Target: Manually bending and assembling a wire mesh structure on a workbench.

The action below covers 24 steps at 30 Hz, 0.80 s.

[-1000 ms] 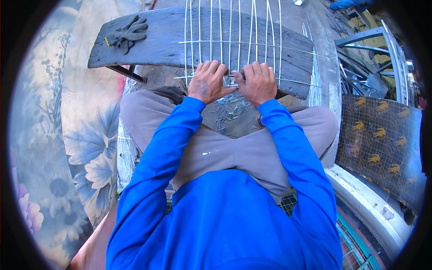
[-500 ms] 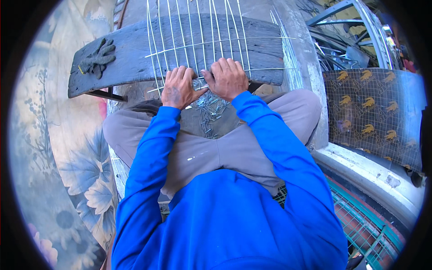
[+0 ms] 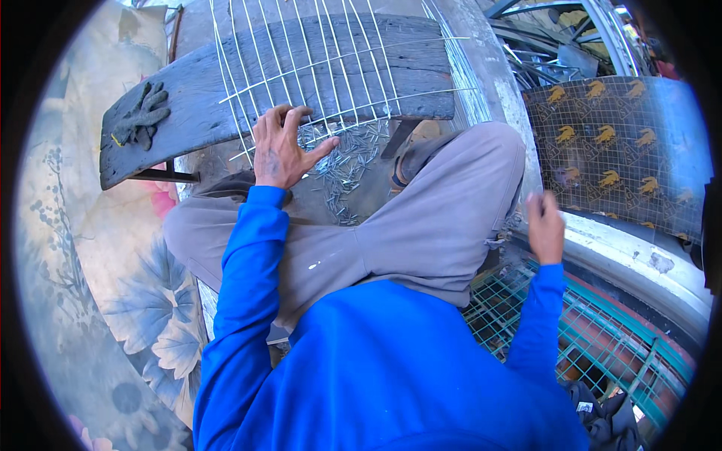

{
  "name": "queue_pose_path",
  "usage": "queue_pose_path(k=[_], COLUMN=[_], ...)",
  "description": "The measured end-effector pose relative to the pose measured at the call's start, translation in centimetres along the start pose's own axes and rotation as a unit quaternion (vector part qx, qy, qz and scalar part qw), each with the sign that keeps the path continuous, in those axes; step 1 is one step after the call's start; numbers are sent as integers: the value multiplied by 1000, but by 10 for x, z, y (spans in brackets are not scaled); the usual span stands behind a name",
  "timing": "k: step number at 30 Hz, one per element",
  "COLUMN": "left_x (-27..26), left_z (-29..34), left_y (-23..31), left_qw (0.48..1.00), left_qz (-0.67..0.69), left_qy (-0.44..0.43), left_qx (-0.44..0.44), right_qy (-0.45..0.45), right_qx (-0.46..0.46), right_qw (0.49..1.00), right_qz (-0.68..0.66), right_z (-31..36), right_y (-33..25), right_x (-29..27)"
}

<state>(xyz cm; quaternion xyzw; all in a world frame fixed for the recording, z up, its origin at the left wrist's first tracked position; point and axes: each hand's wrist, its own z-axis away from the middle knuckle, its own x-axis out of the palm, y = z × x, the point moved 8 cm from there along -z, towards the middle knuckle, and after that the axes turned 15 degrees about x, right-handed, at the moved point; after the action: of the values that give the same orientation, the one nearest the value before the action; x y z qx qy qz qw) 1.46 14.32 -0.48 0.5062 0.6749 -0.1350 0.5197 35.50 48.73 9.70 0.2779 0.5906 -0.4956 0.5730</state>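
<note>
A lattice of thin pale rods (image 3: pixel 317 77) lies on a dark, worn wooden bench (image 3: pixel 203 71). Several long rods run away from me, with a few laid across them. At the near edge of the lattice is my left hand (image 3: pixel 280 150), thumb and fingers spread apart. Its fingertips are over the rods; whether they press on them I cannot make out. My right hand (image 3: pixel 547 229) is away from the lattice, out to the right beyond my knee. It is blurred, its fingers seem bent, and whatever it may hold does not show.
A dark knitted glove (image 3: pixel 141 114) rests on the bench's left end. Short cut pieces (image 3: pixel 342 177) litter the ground between my legs. More long rods (image 3: pixel 460 79) stand at the bench's right. Beyond are a patterned brown panel (image 3: pixel 602 150), a metal frame (image 3: pixel 602 34) and green wire mesh (image 3: pixel 602 338).
My right hand has left the lattice and swung right, past my knee. My left hand stays at the near edge with its fingers more spread. The whole view has shifted a little.
</note>
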Motion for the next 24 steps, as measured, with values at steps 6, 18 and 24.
queue_pose_path(k=[6,18,24], left_x=[9,20,18], left_z=[-11,-14,-8], left_y=[7,-2,-1], left_qw=[998,997,998], left_qz=[-2,-18,17], left_qy=[-34,-57,-40], left_qx=[50,56,55], right_qy=[-355,-102,-70], right_qx=[67,188,308], right_qw=[929,977,910], right_qz=[73,-16,-270], right_z=[140,150,146], right_y=[156,184,196], right_x=[141,182,153])
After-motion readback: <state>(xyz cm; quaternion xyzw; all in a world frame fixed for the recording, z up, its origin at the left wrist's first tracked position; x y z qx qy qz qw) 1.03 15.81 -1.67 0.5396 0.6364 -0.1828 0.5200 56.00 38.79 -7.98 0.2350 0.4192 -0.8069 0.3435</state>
